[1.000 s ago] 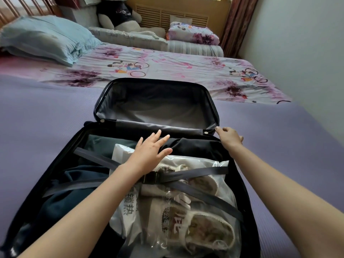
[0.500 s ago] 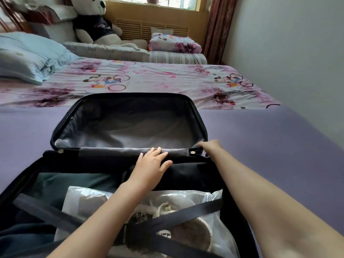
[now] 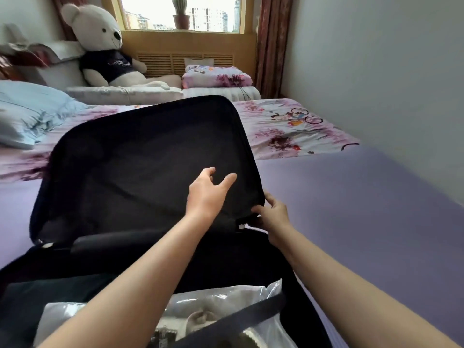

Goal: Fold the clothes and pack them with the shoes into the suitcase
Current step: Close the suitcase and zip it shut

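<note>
- Two bare arms reach over the open suitcase (image 3: pixel 301 320), which lies on a purple bed (image 3: pixel 364 222). The bottom of the picture cuts off the near part of the suitcase.
- At the far end, the lid (image 3: pixel 140 159) stands tilted up with its dark inside facing us. It hides part of the flowery sheet (image 3: pixel 288 126) behind it.
- Down at the lid's lower right corner, just beside the white zip, the right hand (image 3: pixel 272 217) pinches the edge. Its fingertips curl round the rim, and some of them cannot be seen.
- Over the lid's dark lining, the left hand (image 3: pixel 208 194) is loose with its fingers spread, and it holds nothing. I cannot tell if it touches the lid or only hangs in front of it.
- Inside the suitcase, on the right, lies a shiny clear plastic bag (image 3: pixel 221 297) with a dark strap (image 3: pixel 238 320) across it.
- Through the bag shows something pale and round, most likely a shoe (image 3: pixel 200 320). The shine, the left arm and the picture's edge hide most of it.
- Left of the bag lie dark clothes (image 3: pixel 50 287). They are in shadow and blurry, so I cannot tell how many there are.
- Far off sit a teddy bear (image 3: pixel 100 46), a blue pillow (image 3: pixel 30 111) cut off at the left edge, and a cactus (image 3: pixel 179 6) at the window.
</note>
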`<act>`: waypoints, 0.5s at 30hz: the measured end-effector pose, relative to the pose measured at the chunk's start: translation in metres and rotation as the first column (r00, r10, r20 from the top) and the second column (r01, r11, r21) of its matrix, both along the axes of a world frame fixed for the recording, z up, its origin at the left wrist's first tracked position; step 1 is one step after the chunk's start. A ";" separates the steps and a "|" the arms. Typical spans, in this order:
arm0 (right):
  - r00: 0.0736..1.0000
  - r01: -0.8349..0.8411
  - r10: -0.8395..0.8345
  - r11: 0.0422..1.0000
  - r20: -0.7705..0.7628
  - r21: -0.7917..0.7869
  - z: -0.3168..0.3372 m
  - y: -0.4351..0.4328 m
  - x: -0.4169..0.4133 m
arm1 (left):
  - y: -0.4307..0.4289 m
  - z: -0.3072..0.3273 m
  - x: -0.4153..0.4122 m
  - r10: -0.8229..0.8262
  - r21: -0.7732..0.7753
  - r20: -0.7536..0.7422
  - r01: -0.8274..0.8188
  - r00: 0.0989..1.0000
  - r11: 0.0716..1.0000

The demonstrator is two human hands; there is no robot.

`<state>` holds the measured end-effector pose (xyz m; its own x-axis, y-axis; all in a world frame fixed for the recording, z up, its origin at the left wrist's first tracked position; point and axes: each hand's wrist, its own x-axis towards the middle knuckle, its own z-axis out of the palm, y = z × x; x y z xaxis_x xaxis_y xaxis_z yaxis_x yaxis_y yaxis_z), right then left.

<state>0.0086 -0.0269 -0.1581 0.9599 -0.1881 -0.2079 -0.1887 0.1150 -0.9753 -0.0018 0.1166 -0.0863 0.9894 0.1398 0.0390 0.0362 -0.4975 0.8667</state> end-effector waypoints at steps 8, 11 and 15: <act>0.968 -0.040 0.022 0.997 0.252 0.069 -0.006 -0.004 -0.018 | -0.084 0.071 0.052 0.145 -0.067 0.050 -0.141 0.988 0.988; 0.959 -0.063 0.048 0.997 0.280 0.044 -0.010 -0.009 -0.021 | -0.083 0.074 0.061 0.215 0.057 0.150 -0.225 0.965 0.973; 0.955 -0.138 0.147 0.989 0.259 -0.051 -0.004 -0.019 -0.026 | -0.074 0.064 0.058 0.183 0.072 0.259 -0.208 0.949 0.976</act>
<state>-0.0175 -0.0464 -0.1624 0.9972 -0.0476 0.0580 0.0614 0.0740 -0.9954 0.0557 0.0422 -0.0223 0.9001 0.3125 0.3036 -0.0696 -0.5847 0.8082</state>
